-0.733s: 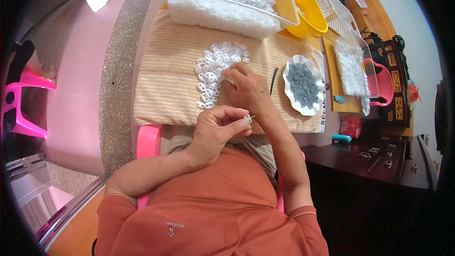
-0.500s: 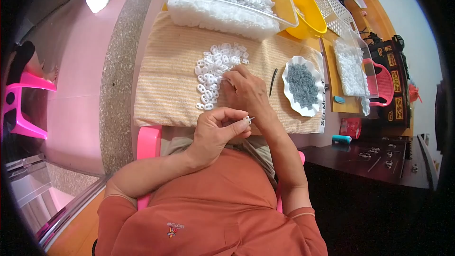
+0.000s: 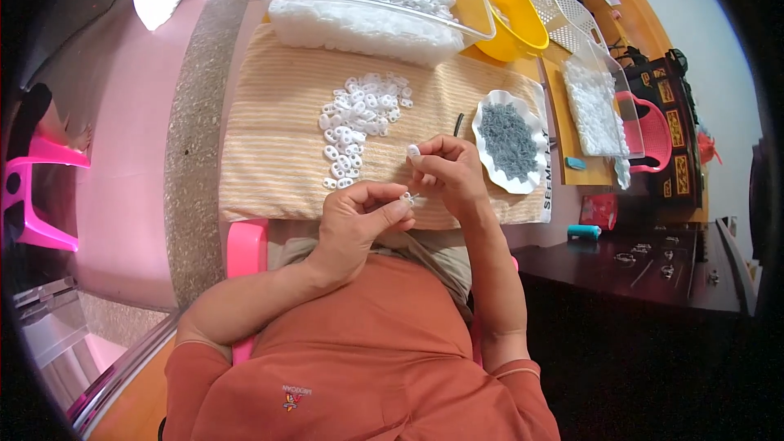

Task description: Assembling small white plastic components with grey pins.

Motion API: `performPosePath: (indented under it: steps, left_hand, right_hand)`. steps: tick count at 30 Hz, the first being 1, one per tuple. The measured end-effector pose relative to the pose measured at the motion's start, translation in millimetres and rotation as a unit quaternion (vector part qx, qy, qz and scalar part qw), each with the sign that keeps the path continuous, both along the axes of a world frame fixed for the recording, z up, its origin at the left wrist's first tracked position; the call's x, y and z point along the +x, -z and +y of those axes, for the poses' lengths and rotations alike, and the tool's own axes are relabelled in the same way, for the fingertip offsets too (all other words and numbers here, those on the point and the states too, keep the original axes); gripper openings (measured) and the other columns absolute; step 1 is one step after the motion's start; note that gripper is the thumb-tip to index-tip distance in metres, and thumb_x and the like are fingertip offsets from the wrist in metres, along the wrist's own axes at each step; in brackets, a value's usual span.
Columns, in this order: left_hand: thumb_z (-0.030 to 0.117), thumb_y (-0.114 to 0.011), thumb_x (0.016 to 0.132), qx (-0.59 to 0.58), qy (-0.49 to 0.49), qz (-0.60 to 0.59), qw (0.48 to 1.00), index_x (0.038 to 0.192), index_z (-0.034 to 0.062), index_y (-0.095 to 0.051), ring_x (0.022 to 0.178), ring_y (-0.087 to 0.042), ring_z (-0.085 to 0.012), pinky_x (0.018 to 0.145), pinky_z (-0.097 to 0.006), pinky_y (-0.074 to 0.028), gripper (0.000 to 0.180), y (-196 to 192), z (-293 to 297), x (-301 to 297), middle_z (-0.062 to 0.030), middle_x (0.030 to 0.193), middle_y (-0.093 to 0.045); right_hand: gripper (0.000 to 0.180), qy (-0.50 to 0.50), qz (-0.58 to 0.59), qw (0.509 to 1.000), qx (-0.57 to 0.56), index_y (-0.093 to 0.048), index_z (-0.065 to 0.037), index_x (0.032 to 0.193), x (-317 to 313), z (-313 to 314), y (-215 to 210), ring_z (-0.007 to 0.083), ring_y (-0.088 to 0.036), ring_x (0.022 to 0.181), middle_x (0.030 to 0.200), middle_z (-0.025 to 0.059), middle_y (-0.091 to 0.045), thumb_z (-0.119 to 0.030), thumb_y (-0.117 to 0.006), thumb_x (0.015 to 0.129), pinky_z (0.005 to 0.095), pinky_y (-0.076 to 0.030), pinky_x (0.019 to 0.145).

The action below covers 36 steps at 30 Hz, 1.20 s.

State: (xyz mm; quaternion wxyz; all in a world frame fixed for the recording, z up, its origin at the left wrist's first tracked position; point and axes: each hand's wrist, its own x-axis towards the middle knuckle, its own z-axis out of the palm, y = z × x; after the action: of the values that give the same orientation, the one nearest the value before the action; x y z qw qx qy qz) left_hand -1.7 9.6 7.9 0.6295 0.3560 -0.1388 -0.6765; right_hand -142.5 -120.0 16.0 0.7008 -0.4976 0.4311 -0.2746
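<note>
My left hand (image 3: 363, 220) pinches a small white plastic piece (image 3: 406, 197) with a thin grey pin sticking out of it, over the near edge of the towel. Just beyond it, my right hand (image 3: 453, 175) holds a white two-holed oval piece (image 3: 413, 150) between thumb and forefinger. The two held parts are close but apart. A loose pile of the same white ovals (image 3: 359, 118) lies on the striped towel (image 3: 269, 131), left of my right hand. To the right, a white scalloped dish (image 3: 482, 165) holds many small grey pins (image 3: 510, 140).
A large clear bin (image 3: 478, 28) full of white pieces stands at the far side, beside a yellow basin (image 3: 531, 33). Near the dish lies a thin black rod (image 3: 459, 124). Another clear bin (image 3: 594, 106) sits farther right. A pink stool (image 3: 41, 188) stands on the floor at left.
My right hand has left the pile and moved right, now with a white oval piece in its fingers. My left hand keeps its pinch on its piece. The whole view has shifted slightly.
</note>
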Motion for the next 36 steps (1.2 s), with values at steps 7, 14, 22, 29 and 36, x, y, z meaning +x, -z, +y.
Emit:
performPosePath:
  steps: [7,14,22,29,36]
  left_hand:
    - [0.004,-0.064,0.087,0.001,-0.002,0.005,1.0,0.104,-0.0031,-0.063,0.075,-0.065,-0.0128,0.07,-0.024,-0.055,0.018,2,-2,0,-0.0075,0.086,-0.066]
    - [0.004,-0.065,0.086,0.022,0.007,0.024,0.999,0.102,-0.0012,-0.063,0.074,-0.064,-0.012,0.071,-0.024,-0.056,0.016,3,-3,1,-0.0062,0.086,-0.065]
    - [0.004,-0.065,0.086,0.022,0.002,0.014,1.0,0.1,-0.0007,-0.063,0.074,-0.064,-0.012,0.07,-0.024,-0.056,0.016,5,-3,1,-0.0058,0.085,-0.065]
    - [0.004,-0.066,0.086,0.031,-0.002,0.013,0.999,0.1,-0.0006,-0.063,0.073,-0.064,-0.0123,0.07,-0.024,-0.056,0.015,5,-3,1,-0.0059,0.084,-0.065]
    - [0.004,-0.066,0.085,0.041,0.004,0.008,0.999,0.1,-0.0003,-0.063,0.072,-0.064,-0.0121,0.069,-0.024,-0.055,0.015,4,-4,1,-0.0056,0.083,-0.065]
  right_hand:
    - [0.01,0.016,-0.023,0.999,0.035,-0.062,0.002,0.087,-7,2,3,0.0096,-0.06,0.055,0.068,0.0076,-0.063,-0.002,-0.067,0.08,0.0278,-0.057,0.057]
    - [0.01,0.012,0.032,0.999,-0.04,-0.063,0.002,0.089,-8,3,9,0.0092,-0.059,0.055,0.067,0.0051,-0.063,-0.005,-0.065,0.083,0.0254,-0.053,0.055]
    - [0.013,-0.04,0.347,0.695,-0.628,-0.065,-0.005,0.088,-4,15,9,0.024,-0.064,0.07,0.084,0.0072,-0.064,-0.002,-0.065,0.075,0.0339,-0.052,0.059]
    - [0.017,-0.046,0.282,0.794,-0.537,-0.065,-0.003,0.09,-12,15,3,0.0261,-0.064,0.072,0.088,0.0108,-0.064,0.002,-0.065,0.074,0.0324,-0.051,0.062]
    - [0.014,-0.038,0.286,0.821,-0.492,-0.066,-0.002,0.092,-13,7,8,0.0262,-0.064,0.074,0.091,0.0121,-0.064,-0.002,-0.066,0.078,0.0326,-0.05,0.064]
